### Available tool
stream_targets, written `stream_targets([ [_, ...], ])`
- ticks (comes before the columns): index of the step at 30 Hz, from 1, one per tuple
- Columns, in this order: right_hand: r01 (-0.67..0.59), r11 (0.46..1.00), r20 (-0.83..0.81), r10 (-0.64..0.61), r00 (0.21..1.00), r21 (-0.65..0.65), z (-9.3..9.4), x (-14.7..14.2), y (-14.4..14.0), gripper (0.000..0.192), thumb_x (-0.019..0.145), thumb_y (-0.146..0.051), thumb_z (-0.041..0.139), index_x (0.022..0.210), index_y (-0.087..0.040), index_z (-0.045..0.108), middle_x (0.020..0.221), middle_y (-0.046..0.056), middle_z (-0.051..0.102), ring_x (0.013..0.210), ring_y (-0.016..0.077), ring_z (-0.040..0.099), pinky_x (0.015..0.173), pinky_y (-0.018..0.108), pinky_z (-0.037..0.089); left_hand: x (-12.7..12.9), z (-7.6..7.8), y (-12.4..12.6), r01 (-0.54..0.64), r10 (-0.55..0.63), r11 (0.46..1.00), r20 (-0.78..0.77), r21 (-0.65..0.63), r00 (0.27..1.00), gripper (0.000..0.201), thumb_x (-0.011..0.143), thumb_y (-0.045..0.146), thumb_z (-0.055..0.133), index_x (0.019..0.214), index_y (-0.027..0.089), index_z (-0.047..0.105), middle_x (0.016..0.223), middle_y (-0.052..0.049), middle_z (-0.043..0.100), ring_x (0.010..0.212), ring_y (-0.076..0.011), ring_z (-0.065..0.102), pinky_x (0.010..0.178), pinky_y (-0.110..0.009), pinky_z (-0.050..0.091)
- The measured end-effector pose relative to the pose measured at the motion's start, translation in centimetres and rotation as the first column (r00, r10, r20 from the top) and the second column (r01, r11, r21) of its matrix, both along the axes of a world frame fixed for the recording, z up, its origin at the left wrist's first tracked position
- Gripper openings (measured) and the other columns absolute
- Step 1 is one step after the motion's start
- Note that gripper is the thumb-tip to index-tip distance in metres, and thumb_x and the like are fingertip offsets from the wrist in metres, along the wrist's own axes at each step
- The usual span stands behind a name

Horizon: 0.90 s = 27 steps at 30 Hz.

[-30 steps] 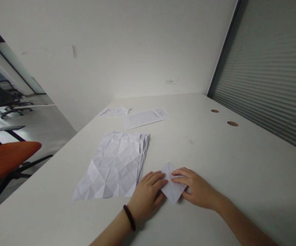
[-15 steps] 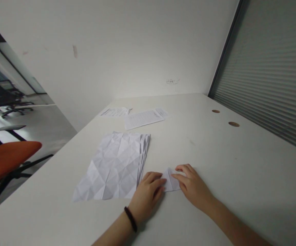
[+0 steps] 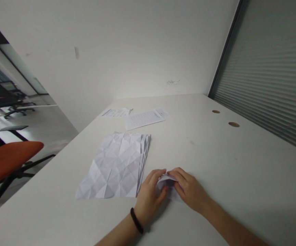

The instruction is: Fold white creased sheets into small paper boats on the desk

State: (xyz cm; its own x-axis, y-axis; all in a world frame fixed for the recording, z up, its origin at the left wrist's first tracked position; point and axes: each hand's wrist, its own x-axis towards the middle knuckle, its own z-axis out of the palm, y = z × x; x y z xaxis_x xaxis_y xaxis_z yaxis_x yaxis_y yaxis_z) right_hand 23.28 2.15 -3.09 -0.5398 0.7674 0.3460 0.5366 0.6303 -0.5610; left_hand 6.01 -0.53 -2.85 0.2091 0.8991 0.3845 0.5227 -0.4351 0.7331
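Left hand [image 3: 149, 194] and right hand [image 3: 192, 189], fingers [image 3: 177, 173] clamped on folded white paper [image 3: 172, 194] over worktop [image 3: 214, 153]; creased sheet stack [image 3: 115, 165] beside left hand

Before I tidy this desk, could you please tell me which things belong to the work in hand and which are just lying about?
In use:
- small folded paper, held between the left hand and right hand

Apparently lying about:
- creased sheets, stacked beside the left hand; possibly related, but not held
- printed sheet farther back
- orange chair, off the desk
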Motion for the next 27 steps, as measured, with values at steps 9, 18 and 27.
stream_targets([
  [9, -0.003, 0.999, 0.044, 0.005, 0.999, -0.051, 0.1, 1.3, 0.6, 0.037, 0.07, 0.002, 0.042, 0.094, -0.018, 0.063, 0.1, 0.008, 0.057, 0.098, 0.0192, 0.05, 0.089, 0.037, 0.042, -1.7, 0.1, 0.7, 0.276, -0.247, 0.961, -0.476, -0.01, 0.844, 0.045, 0.082, 0.014, 0.049, 0.126, 0.023, 0.044, 0.13, -0.008, 0.049, 0.121, -0.023, 0.042, 0.1, -0.046, 0.033],
  [18, -0.079, 0.995, 0.119, 0.085, 0.989, -0.057, 0.3, 2.4, 0.9, 0.025, 0.074, -0.026, 0.064, 0.099, -0.023, 0.066, 0.109, 0.009, 0.056, 0.104, 0.0223, 0.048, 0.091, 0.04, 0.04, -1.9, 0.9, 0.6, 0.312, -0.305, 0.947, -0.521, -0.076, 0.798, 0.044, 0.086, 0.035, 0.048, 0.126, 0.019, 0.044, 0.135, -0.009, 0.041, 0.126, -0.0233, 0.034, 0.103, -0.046, 0.03],
  [27, 0.067, 0.994, 0.002, -0.067, 0.998, -0.083, -0.3, 1.0, 1.4, 0.018, 0.086, -0.026, 0.049, 0.078, -0.019, 0.065, 0.081, 0.004, 0.061, 0.081, 0.0175, 0.054, 0.076, 0.032, 0.044, -1.3, -0.4, 1.0, 0.051, -0.056, 0.998, -0.18, -0.034, 0.982, 0.026, 0.083, 0.015, 0.047, 0.103, 0.019, 0.063, 0.102, -0.008, 0.063, 0.093, -0.0186, 0.059, 0.084, -0.032, 0.05],
])
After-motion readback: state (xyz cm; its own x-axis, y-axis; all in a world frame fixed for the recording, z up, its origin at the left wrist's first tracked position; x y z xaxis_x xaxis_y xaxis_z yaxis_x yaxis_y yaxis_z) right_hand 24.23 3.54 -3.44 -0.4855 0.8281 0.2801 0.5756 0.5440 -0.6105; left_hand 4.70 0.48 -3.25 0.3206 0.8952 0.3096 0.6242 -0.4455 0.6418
